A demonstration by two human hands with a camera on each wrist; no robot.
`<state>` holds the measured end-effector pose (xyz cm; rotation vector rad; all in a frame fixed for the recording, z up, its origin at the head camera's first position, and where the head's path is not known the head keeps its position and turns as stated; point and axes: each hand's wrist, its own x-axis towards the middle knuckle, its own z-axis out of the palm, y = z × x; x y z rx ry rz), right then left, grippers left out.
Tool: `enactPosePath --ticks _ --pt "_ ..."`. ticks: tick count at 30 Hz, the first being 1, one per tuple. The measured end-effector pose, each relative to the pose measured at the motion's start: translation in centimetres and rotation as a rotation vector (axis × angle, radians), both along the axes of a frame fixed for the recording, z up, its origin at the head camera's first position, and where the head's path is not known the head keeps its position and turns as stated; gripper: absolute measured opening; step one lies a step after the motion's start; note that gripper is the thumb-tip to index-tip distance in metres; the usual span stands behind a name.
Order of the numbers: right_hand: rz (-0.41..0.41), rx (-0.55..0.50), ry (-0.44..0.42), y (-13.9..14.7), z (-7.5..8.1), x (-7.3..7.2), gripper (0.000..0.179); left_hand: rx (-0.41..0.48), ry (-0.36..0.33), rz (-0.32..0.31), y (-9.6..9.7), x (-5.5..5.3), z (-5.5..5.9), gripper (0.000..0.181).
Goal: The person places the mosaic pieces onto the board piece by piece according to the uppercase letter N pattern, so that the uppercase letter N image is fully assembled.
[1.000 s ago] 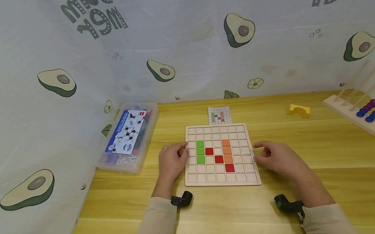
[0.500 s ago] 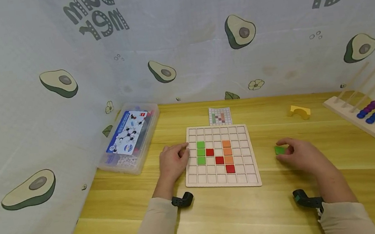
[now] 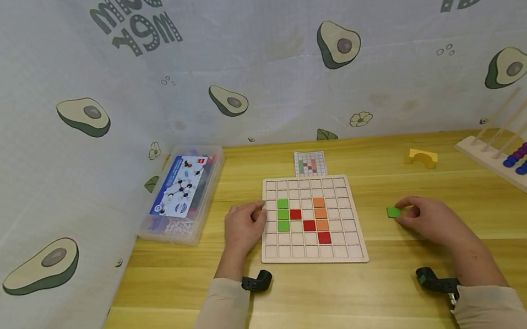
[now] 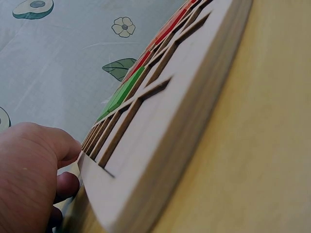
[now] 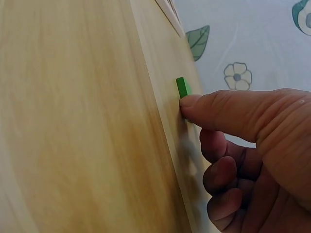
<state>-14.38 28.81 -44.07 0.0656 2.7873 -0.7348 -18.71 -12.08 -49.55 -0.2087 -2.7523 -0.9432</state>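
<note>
A light wooden grid board (image 3: 275, 254) lies on the table with green tiles (image 3: 282, 215), orange tiles (image 3: 320, 213) and red tiles (image 3: 309, 226) set in its cells. My left hand (image 3: 243, 227) rests at the board's left side, fingertips right at the edge; the left wrist view shows the forefinger (image 4: 68, 145) against the rim. To the right of the board, my right hand (image 3: 428, 218) pinches a loose green tile (image 3: 392, 212) between thumb and forefinger, close over the tabletop. In the right wrist view the thumb (image 5: 218, 114) covers part of this tile, and the other fingers are curled.
Behind the board lies a small pattern card (image 3: 310, 163) with a coloured grid. A clear plastic box (image 3: 182, 194) stands at the left. A yellow arch block (image 3: 422, 157) and a wooden peg rack (image 3: 511, 168) with blue and purple beads are at the right.
My right hand has moved right, away from the board's right edge. The loose green tile, earlier out of sight, now shows at its fingertips. My left hand has stayed in place.
</note>
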Motion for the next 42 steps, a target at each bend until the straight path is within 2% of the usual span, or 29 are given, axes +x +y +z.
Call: enactPosePath --ticks 10,14,20,30,37,42 --pt "-0.001 0.005 0.013 -0.5 0.1 0.3 0.04 -0.007 -0.011 0.002 0.0 0.1 0.0 0.028" --pt "0.005 0.003 0.029 -1.4 0.6 0.4 0.042 -0.008 -0.009 0.008 0.0 0.1 -0.1 0.028" --pt "0.079 -0.025 0.077 -3.9 1.0 0.5 0.038 -0.01 0.0 0.011 0.0 0.1 -0.2 0.028" --pt "0.191 -0.107 0.086 -8.1 0.4 0.8 0.029 -0.006 -0.009 0.005 0.0 0.1 -0.1 0.028" --pt "0.218 -0.126 0.073 -10.1 0.0 1.0 0.026 0.005 -0.012 0.002 0.0 0.1 0.1 0.028" --pt "0.262 -0.131 0.098 -11.3 -0.3 1.1 0.022 0.007 -0.008 0.002 0.0 0.1 0.2 0.028"
